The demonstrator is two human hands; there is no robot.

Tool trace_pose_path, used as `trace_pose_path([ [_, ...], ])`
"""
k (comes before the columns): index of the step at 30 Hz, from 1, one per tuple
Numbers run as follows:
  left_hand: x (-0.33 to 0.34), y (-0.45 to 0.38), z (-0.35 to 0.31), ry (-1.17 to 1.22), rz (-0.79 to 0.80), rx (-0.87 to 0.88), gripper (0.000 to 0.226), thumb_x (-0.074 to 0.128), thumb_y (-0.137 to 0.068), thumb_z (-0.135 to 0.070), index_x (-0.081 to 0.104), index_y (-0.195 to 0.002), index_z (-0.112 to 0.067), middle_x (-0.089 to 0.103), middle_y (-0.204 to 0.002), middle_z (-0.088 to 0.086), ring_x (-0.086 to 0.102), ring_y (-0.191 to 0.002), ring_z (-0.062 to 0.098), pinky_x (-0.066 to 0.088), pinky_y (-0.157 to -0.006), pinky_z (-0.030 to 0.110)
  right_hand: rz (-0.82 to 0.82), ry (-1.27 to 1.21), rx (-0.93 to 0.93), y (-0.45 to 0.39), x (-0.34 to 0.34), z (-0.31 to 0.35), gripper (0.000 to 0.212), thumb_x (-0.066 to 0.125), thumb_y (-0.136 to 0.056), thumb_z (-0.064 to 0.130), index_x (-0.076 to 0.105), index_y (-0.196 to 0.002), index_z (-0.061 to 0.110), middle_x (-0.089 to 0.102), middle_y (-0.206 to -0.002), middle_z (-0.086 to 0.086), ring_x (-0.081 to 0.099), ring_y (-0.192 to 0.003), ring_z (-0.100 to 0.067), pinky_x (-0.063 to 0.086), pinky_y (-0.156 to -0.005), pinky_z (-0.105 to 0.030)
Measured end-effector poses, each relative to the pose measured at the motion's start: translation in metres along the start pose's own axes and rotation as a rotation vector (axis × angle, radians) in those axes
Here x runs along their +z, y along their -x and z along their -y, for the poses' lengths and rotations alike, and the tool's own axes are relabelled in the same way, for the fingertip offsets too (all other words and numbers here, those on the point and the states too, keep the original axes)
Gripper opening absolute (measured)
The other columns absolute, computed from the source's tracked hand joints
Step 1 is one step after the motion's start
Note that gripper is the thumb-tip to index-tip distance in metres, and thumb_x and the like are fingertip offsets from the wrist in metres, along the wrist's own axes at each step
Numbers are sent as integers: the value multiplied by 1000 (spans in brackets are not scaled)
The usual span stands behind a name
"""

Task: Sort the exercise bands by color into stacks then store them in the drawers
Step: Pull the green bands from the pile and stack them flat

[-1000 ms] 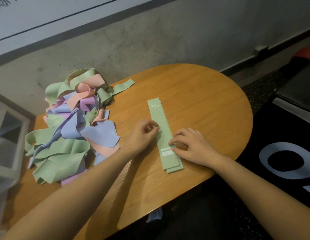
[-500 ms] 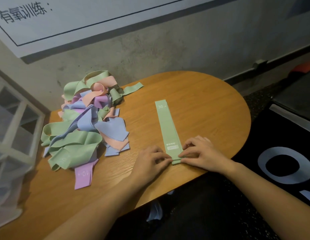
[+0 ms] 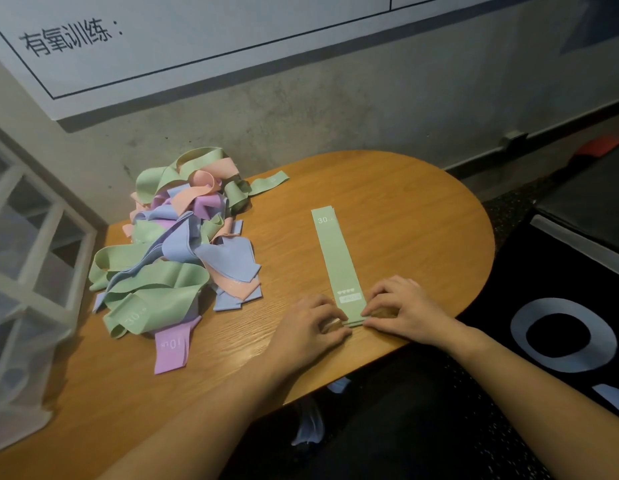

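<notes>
Unmoved: green stack (image 3: 337,261) between grips.

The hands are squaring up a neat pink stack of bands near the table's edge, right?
Not pink. The head view shows the neat stack is green. Both the left hand and right hand do touch its near end by the table edge.

One flat green stack (image 3: 337,261), one tangled band pile (image 3: 176,251), two hands
</notes>
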State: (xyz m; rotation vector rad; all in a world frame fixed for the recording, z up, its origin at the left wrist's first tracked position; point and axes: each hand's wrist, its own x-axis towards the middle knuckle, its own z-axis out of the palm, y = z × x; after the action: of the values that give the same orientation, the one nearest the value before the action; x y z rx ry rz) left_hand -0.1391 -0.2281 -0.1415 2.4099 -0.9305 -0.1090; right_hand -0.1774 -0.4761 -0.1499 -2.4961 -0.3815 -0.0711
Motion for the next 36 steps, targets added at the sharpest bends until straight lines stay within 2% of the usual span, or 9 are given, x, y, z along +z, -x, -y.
trace_pose_path([
  [8,-2,-1,-1,-29,-43,81,21,64,-93,-47,70,-108,-33,60,-117,-15,50,-109,0,48,-94,32,-56,-140,94,-8,-4,14,29,62,-78,68,65,-100,49,61,-106,27,53,-108,2,45,-97,-35],
  [12,-15,6,5,49,-58,22,20,59,-96,-44,67,-110,-32,56,-115,-18,50,-106,-2,48,-93,27,-96,-210,118,-19,-1,29,9,67,-91,38,70,-100,38,63,-101,20,56,-100,0,52,-86,-29],
  [16,-36,22,35,35,-94,-61,17,57,-99,-40,66,-111,-32,55,-114,-20,50,-107,0,49,-93,31,-101,-232,145,-35,12,43,9,67,-95,23,74,-98,26,66,-98,16,59,-94,-2,51,-82,-29],
  [18,-50,34,51,-29,-131,-58,19,56,-99,-39,67,-111,-30,57,-114,-18,49,-107,0,47,-93,31,-107,-245,159,-44,22,51,8,67,-94,21,74,-97,26,67,-96,16,58,-89,-2,48,-79,-29],
  [21,-67,55,75,-222,-224,-26,23,53,-99,-39,69,-109,-26,62,-115,-10,51,-112,8,40,-98,34,-232,-70,160,-60,35,67,8,67,-93,27,73,-94,31,66,-91,20,53,-88,-2,41,-82,-34],
  [24,-78,76,101,-338,-381,-5,21,56,-95,-37,71,-102,-25,64,-118,-5,52,-121,18,29,-99,35,-299,-164,177,-80,42,85,10,68,-92,23,70,-90,33,66,-88,18,55,-88,-2,45,-79,-33],
  [28,-95,111,134,-379,-479,-118,28,54,-93,-42,69,-111,-27,57,-134,-1,42,-135,23,24,-109,42,-208,-185,61,-112,59,113,18,68,-90,20,66,-91,37,63,-88,16,55,-89,-4,46,-80,-30],
  [31,-107,135,153,-312,-564,-239,33,54,-89,-44,58,-118,-29,51,-137,1,43,-133,26,32,-107,50,-69,-171,-39,-135,70,142,19,65,-93,21,63,-97,40,60,-89,17,51,-90,0,40,-77,-24],
  [36,-117,148,168,-156,-611,-473,56,55,-83,-54,57,-128,-20,51,-140,3,43,-133,20,27,-112,39,55,-172,-240,-172,92,197,19,63,-95,18,70,-111,25,65,-103,18,55,-94,1,43,-81,-17],
])
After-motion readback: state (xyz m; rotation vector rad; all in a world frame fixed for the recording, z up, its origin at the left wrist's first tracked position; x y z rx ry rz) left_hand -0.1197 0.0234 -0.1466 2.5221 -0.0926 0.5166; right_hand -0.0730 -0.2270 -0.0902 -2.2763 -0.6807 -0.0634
